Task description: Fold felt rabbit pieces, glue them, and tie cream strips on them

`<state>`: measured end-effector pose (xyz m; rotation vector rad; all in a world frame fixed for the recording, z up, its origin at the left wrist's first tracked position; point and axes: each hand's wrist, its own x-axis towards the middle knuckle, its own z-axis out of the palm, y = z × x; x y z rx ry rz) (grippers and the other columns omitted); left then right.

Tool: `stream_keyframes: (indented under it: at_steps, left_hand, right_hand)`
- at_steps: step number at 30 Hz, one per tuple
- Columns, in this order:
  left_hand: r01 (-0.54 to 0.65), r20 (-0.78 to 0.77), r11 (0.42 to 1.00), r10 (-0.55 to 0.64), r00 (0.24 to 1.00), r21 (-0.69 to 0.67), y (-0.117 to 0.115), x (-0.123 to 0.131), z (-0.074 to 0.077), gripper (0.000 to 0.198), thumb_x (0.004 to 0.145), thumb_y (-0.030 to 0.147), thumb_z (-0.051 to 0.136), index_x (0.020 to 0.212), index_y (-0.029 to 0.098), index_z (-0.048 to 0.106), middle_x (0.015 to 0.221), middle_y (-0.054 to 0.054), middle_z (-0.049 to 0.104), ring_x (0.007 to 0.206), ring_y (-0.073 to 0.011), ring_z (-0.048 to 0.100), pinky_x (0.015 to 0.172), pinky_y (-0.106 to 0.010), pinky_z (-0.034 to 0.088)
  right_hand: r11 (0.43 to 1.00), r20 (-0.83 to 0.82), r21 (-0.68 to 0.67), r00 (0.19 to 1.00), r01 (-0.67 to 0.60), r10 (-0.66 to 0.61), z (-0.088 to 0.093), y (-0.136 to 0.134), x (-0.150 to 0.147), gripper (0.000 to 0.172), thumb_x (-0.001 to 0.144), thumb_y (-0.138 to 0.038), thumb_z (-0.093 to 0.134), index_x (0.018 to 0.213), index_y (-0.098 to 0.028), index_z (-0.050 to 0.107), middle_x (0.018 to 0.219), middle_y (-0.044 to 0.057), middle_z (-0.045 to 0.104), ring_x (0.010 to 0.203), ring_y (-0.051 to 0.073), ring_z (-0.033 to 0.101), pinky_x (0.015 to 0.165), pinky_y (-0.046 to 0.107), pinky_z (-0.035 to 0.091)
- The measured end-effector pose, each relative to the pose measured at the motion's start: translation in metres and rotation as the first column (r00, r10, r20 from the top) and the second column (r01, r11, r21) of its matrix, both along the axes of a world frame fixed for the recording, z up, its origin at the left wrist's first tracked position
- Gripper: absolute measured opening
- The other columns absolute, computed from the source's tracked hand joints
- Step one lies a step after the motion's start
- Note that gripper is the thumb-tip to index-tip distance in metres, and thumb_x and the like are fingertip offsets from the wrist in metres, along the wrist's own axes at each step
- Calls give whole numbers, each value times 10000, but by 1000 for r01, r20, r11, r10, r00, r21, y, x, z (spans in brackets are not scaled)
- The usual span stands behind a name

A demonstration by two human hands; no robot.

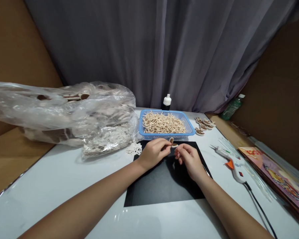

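My left hand [155,151] is closed, pinching a small curved piece [171,140] with a brown hollow and a pale rim between thumb and forefinger. A similar brown piece with a pale edge [174,145] shows just below it, between my two hands; whether the two are joined I cannot tell. My right hand [189,157] is beside them, fingers curled in with the tips together; anything in them is too small to name. Both hands are above a black mat [161,186]. Beyond them is a blue plastic basket [166,134] heaped with short pale sticks [163,122].
Clear plastic bags [72,116] of brown and pale pieces fill the left, with small white cut-outs [134,149] alongside. Several brown pieces [204,124] lie right of the basket. A white-capped bottle [166,102], a green bottle [233,108], a corded glue gun [230,162] and a picture book [276,176] surround the workspace.
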<state>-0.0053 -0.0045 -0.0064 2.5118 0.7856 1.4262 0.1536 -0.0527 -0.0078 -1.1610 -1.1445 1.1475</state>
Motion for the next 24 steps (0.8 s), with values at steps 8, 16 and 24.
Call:
stream_keyframes:
  at_steps: [8, 16, 24]
  left_hand:
    - [8, -15, 996, -6, 1000, 91, -4, 0, 2, 103, 815, 143, 546, 891, 163, 612, 816, -38, 681, 775, -130, 642, 732, -232, 520]
    - [-60, -39, 995, 57, 998, -85, -8, 5, 0, 108, 810, 169, 533, 851, 174, 633, 800, -45, 679, 727, -138, 638, 686, -243, 516]
    - [-6, 195, 806, 150, 969, -592, -13, 14, -1, 119, 704, 192, 615, 787, 192, 529, 722, 9, 644, 650, -127, 629, 608, -228, 504]
  right_hand:
    - [988, -213, -150, 975, 31, -62, 4, -7, -19, 269, 636, -364, 728, 768, -133, 688, 694, 28, 623, 622, 121, 560, 417, 171, 450]
    - [976, -245, -195, 959, 97, -145, 1, -5, -21, 213, 611, -318, 727, 680, -125, 667, 603, -2, 555, 539, 88, 495, 367, 151, 454]
    - [987, -126, -120, 985, 106, -121, -1, -4, -15, 174, 649, -302, 678, 660, -139, 618, 576, -18, 543, 516, 85, 487, 379, 161, 450]
